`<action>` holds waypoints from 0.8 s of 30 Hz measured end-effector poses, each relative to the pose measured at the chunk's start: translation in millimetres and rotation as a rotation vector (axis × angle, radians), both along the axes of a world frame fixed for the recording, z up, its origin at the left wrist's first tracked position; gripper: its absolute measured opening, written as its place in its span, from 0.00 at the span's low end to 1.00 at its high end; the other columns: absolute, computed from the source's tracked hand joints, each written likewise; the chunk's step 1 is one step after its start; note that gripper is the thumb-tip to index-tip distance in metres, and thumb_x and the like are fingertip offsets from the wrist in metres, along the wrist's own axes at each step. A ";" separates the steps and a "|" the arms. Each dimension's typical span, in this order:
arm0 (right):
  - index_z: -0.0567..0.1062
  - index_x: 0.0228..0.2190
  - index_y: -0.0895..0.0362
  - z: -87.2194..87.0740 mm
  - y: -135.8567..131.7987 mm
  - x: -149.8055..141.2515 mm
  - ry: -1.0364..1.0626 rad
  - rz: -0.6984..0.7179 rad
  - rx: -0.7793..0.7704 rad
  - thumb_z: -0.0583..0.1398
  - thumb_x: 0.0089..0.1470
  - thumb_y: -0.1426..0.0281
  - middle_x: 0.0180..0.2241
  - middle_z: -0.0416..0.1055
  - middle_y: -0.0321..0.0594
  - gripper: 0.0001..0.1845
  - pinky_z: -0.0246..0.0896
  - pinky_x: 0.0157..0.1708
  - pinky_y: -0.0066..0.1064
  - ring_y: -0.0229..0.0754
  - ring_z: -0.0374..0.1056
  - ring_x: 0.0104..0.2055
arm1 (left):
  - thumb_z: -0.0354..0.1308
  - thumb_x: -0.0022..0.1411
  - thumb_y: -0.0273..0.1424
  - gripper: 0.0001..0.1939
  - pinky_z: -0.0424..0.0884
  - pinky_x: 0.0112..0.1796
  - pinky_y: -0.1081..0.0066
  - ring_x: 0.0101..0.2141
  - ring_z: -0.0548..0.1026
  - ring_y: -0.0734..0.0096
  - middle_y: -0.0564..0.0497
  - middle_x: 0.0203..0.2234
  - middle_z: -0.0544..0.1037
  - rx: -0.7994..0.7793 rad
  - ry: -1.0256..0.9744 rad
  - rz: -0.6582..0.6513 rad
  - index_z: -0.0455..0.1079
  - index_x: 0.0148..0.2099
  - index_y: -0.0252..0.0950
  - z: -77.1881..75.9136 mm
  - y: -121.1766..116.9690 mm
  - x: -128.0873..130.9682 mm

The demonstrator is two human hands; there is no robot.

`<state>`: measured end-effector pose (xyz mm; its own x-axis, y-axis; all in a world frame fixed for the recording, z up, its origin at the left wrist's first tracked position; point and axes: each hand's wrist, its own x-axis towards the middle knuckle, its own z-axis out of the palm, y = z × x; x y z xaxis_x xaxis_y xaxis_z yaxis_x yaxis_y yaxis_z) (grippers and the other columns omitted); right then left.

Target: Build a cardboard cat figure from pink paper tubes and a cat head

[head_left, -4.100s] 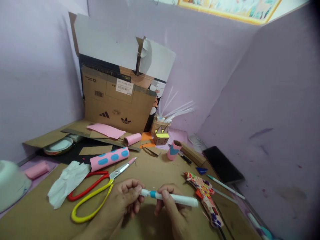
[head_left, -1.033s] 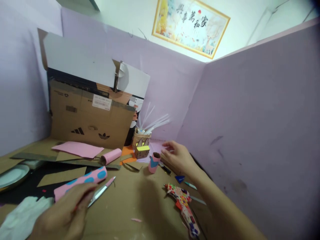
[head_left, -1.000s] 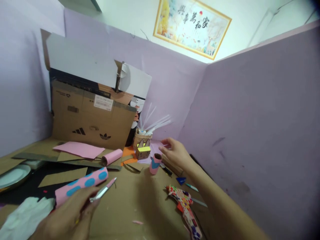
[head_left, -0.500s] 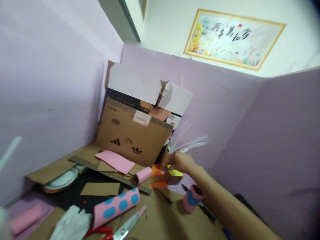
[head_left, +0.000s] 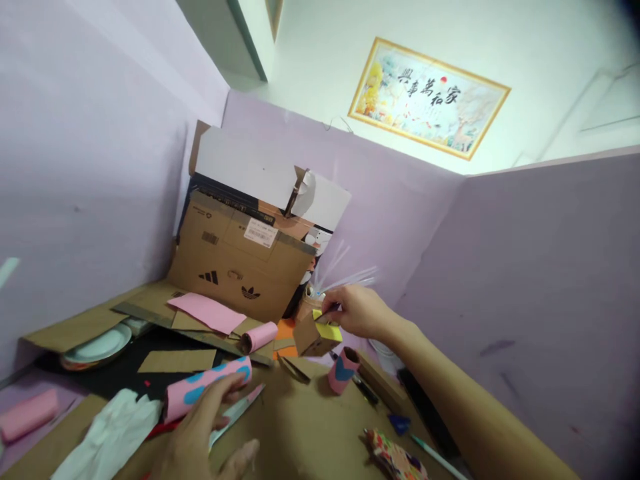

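Observation:
My right hand point(head_left: 357, 310) pinches the upper edge of a small cardboard box point(head_left: 313, 339) with yellow on its top, and the box hangs tilted. Behind it stands a brown holder point(head_left: 306, 308) of clear sticks point(head_left: 345, 277). My left hand point(head_left: 203, 427) is open, fingers apart, over the scissors point(head_left: 235, 415), partly hiding them. Beside its fingers lies a pink tube with blue dots point(head_left: 183, 393). A short pink tube with a blue chevron point(head_left: 344, 370) stands below my right wrist.
A large cardboard carton point(head_left: 240, 267) leans at the back. Pink paper point(head_left: 207, 312), a pink roll point(head_left: 263, 337) and cardboard scraps lie before it. White gloves point(head_left: 107, 433) are at front left. A floral-patterned item point(head_left: 395, 457), a teal pen point(head_left: 437, 457) and a blue piece point(head_left: 399, 423) lie at front right.
My right hand has raised the small cardboard box off the table, tilting it. My left hand has come into view over the scissors. The camera view has shifted to the right.

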<state>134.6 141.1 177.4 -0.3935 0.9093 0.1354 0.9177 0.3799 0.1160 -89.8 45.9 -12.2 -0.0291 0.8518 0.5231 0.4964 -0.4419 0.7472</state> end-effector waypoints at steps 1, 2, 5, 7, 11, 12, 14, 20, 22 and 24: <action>0.79 0.32 0.50 1.8 -15.9 -6.0 0.014 0.040 -0.020 0.60 0.46 0.74 0.30 0.78 0.33 0.11 0.53 0.26 0.25 0.39 0.71 0.32 | 0.60 0.51 0.30 0.30 0.75 0.38 0.69 0.44 0.76 0.59 0.48 0.49 0.75 -0.094 -0.025 -0.077 0.60 0.57 0.44 4.2 -2.6 1.1; 0.79 0.31 0.49 1.5 -31.7 -12.9 0.025 0.080 -0.036 0.61 0.44 0.74 0.31 0.78 0.32 0.11 0.53 0.27 0.25 0.38 0.71 0.33 | 0.60 0.50 0.32 0.33 0.74 0.42 0.64 0.48 0.74 0.55 0.45 0.53 0.72 -0.168 -0.044 -0.133 0.58 0.59 0.42 7.9 -6.1 3.6; 0.80 0.30 0.50 -7.3 -74.1 -36.3 0.030 0.234 -0.074 0.61 0.43 0.75 0.30 0.79 0.34 0.12 0.53 0.26 0.27 0.41 0.71 0.31 | 0.64 0.45 0.31 0.39 0.64 0.52 0.51 0.56 0.63 0.45 0.41 0.58 0.65 -0.249 -0.104 -0.177 0.58 0.60 0.38 15.2 -19.3 17.1; 0.80 0.31 0.51 -14.8 -95.4 -48.4 0.050 0.277 -0.101 0.60 0.44 0.76 0.28 0.78 0.36 0.12 0.54 0.26 0.28 0.42 0.71 0.30 | 0.65 0.43 0.29 0.38 0.62 0.52 0.49 0.54 0.65 0.43 0.41 0.55 0.68 -0.280 -0.188 -0.228 0.60 0.58 0.38 19.5 -27.1 25.6; 0.76 0.40 0.55 -26.9 -119.4 -43.3 0.423 0.363 0.047 0.62 0.46 0.75 0.40 0.76 0.43 0.16 0.61 0.39 0.33 0.45 0.69 0.42 | 0.65 0.45 0.29 0.30 0.71 0.44 0.58 0.46 0.73 0.50 0.44 0.45 0.76 -0.454 -0.501 -0.449 0.66 0.52 0.36 35.3 -32.6 29.1; 0.74 0.43 0.55 -30.9 -121.2 -34.5 0.582 0.382 0.137 0.62 0.47 0.74 0.44 0.73 0.44 0.18 0.60 0.43 0.35 0.45 0.67 0.46 | 0.65 0.45 0.28 0.28 0.71 0.43 0.61 0.45 0.74 0.52 0.44 0.44 0.77 -0.507 -0.600 -0.491 0.67 0.51 0.35 40.1 -32.0 27.7; 0.72 0.45 0.55 -43.6 -119.7 -10.6 0.879 0.281 0.298 0.60 0.50 0.72 0.45 0.71 0.45 0.18 0.59 0.46 0.38 0.45 0.64 0.49 | 0.63 0.46 0.25 0.23 0.73 0.39 0.65 0.41 0.76 0.57 0.44 0.41 0.79 -0.637 -0.819 -0.522 0.69 0.47 0.34 48.1 -29.1 24.6; 0.72 0.34 0.60 -113.0 -101.5 36.7 1.407 -0.216 0.168 0.62 0.40 0.67 0.34 0.74 0.48 0.16 0.65 0.35 0.42 0.47 0.70 0.33 | 0.55 0.52 0.18 0.10 0.75 0.31 0.63 0.27 0.78 0.63 0.43 0.28 0.80 -0.889 -1.244 -0.358 0.70 0.38 0.30 54.4 -19.2 22.9; 0.73 0.34 0.60 -131.8 -106.9 25.6 1.454 -0.196 0.105 0.62 0.40 0.66 0.32 0.75 0.46 0.16 0.66 0.33 0.39 0.45 0.71 0.32 | 0.53 0.55 0.20 0.07 0.75 0.32 0.62 0.27 0.79 0.62 0.42 0.27 0.80 -0.914 -1.285 -0.321 0.69 0.38 0.30 54.6 -17.9 23.8; 0.73 0.31 0.59 -142.3 -118.8 5.8 1.485 -0.174 0.078 0.61 0.41 0.66 0.30 0.75 0.43 0.12 0.66 0.33 0.37 0.44 0.71 0.31 | 0.53 0.57 0.21 0.07 0.75 0.33 0.61 0.27 0.79 0.60 0.42 0.28 0.80 -0.936 -1.317 -0.299 0.69 0.39 0.31 54.7 -17.7 24.3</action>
<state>140.4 22.3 35.1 0.2523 0.9009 0.3532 0.2459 0.2933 -0.9238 -65.6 28.2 42.6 0.2035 0.8954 -0.3961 -0.6738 0.4216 0.6069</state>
